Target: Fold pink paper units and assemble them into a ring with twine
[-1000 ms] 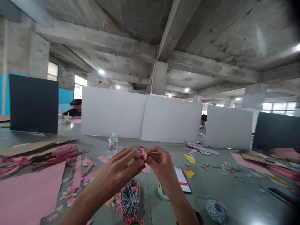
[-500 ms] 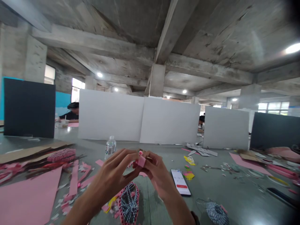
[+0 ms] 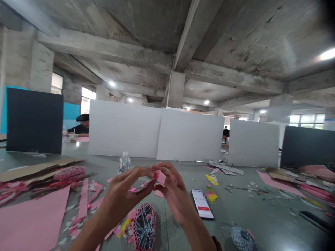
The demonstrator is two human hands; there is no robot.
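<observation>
A small pink folded paper or foam piece (image 3: 160,177) is held up over the table between both hands. My left hand (image 3: 127,188) pinches its left side between thumb and fingers. From the other side, my right hand (image 3: 174,195) curls its fingers around the same piece, partly hiding it. Below them on the table stands an oval, shoe-sole-shaped piece (image 3: 144,226) with a pink edge, laced across with blue-and-white cord. Pink and yellow scraps (image 3: 125,225) lie to its left.
A phone (image 3: 202,204) and a ball of blue-and-white cord (image 3: 243,237) lie to the right. Behind my left hand stands a clear bottle (image 3: 124,163). Pink sheet (image 3: 34,219) and strips cover the left side. Scissors (image 3: 237,189) lie right. White boards (image 3: 190,136) stand across the back.
The pink piece has turned and shifted slightly right between my fingers. My right hand's fingers have lifted and rearranged around it. The things on the table have stayed put.
</observation>
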